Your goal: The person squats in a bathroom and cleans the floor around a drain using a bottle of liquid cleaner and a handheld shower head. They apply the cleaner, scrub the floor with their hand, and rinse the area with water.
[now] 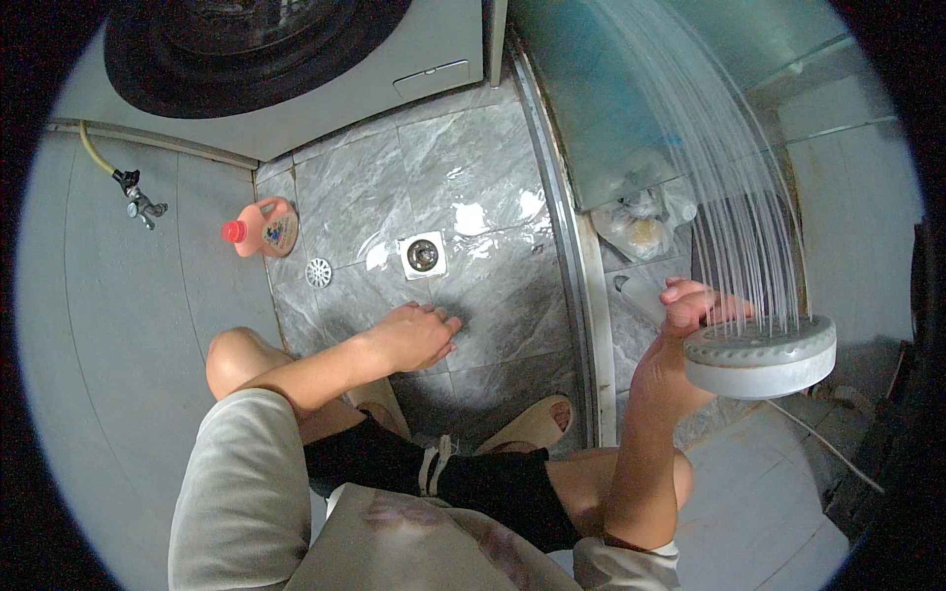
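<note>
My left hand (425,336) hangs palm down over the wet grey tiles, fingers loosely bent, with nothing seen in it. Just above it in view is a square floor drain (423,255) with its round opening uncovered. A round slotted metal drain cover (318,272) lies on the floor to the left of the drain. My right hand (687,306) is at the right, fingers bent, partly hidden behind a white shower head (761,358) that sprays water away from me. Whether that hand grips anything is hidden.
A pink jug with a red cap (270,227) stands near the left wall, below a wall tap (145,208) with a yellow hose. A front-loading washing machine (332,96) is ahead. A metal door track (562,221) runs at the right, with plastic bags (635,225) beyond it.
</note>
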A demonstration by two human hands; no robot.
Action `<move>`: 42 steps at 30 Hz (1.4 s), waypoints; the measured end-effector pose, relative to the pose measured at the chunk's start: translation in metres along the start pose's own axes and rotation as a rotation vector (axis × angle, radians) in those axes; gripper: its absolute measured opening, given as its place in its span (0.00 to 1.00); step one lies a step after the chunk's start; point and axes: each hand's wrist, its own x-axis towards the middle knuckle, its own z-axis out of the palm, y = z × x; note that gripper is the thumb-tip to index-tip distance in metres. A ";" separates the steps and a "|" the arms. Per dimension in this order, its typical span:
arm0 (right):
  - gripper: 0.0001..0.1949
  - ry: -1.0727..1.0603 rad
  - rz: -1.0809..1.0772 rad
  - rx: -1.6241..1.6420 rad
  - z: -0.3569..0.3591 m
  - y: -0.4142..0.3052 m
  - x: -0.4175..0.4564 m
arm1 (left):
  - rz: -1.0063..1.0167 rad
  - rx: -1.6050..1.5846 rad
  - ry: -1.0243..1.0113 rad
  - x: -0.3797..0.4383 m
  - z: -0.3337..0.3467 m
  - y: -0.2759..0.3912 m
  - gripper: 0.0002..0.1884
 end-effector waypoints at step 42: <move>0.10 -0.103 -0.254 -0.651 -0.034 0.017 -0.010 | 0.027 -0.011 -0.160 0.032 0.000 -0.001 0.20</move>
